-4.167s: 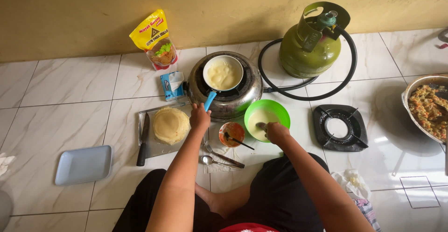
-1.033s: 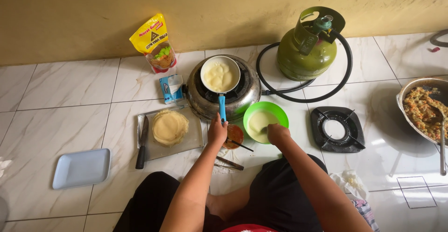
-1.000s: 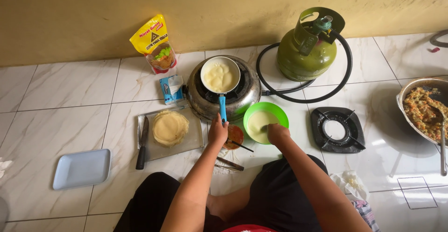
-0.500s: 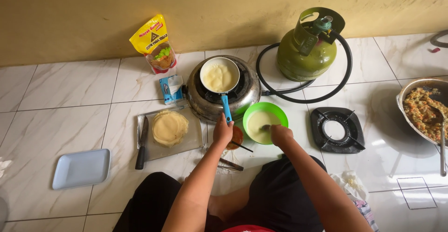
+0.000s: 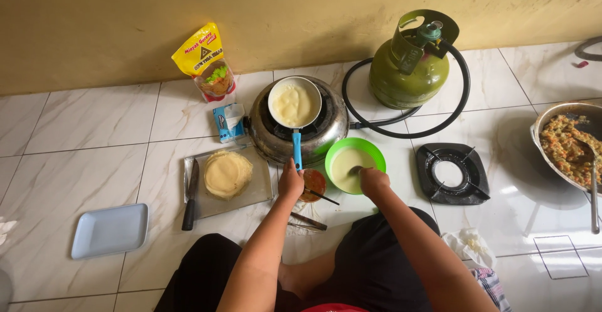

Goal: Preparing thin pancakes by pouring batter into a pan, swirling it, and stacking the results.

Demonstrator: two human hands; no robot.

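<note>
My left hand grips the blue handle of a small frying pan that sits on a round metal stove; pale batter covers the pan's bottom. My right hand holds a ladle whose bowl rests in the batter of a green bowl. Between the hands stands a small orange cup with a thin stick in it. To the left, a stack of thin pale crepes lies on a clear board.
A black-handled knife lies beside the board, an empty pale blue tray further left. A yellow pouch leans on the wall. A green gas cylinder, a black burner grate and a filling bowl are right.
The pan's handle has swung from pointing left-down to straight toward me, and my left hand has moved right with it. My right hand stays at the green bowl.
</note>
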